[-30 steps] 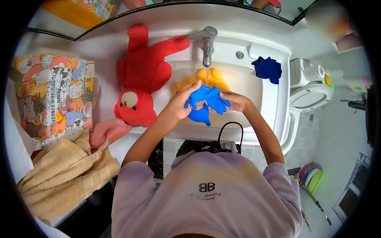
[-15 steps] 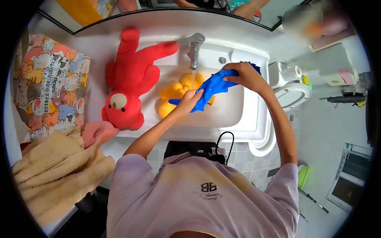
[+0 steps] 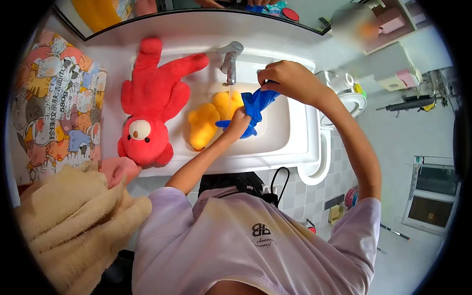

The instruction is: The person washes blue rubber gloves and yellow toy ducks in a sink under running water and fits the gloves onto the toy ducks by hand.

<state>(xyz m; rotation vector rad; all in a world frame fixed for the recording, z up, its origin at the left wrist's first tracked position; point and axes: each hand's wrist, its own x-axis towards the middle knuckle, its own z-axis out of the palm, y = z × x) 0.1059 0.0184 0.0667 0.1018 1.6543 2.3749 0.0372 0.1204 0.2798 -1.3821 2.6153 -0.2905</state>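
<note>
Blue rubber gloves (image 3: 254,105) are stretched between my hands above the white sink (image 3: 280,123). My left hand (image 3: 238,124) is closed around their lower part, and my right hand (image 3: 280,74) pinches the upper end. Water runs from the metal faucet (image 3: 230,66) onto a yellow plush toy (image 3: 204,125) lying in the basin, left of the gloves. A red teddy bear (image 3: 150,98) lies along the left end of the sink, its head toward the front edge.
At the left stands a cat-patterned tissue pack (image 3: 61,108), with a beige towel (image 3: 78,216) in front of it. A pink cloth (image 3: 119,170) lies beside the bear. A toilet (image 3: 350,104) is right of the sink, and a mirror (image 3: 206,19) runs behind.
The gloves have gone from being spread open between both hands to being pulled out lengthwise. My right hand has moved up and to their far end. The camera view has shifted right.
</note>
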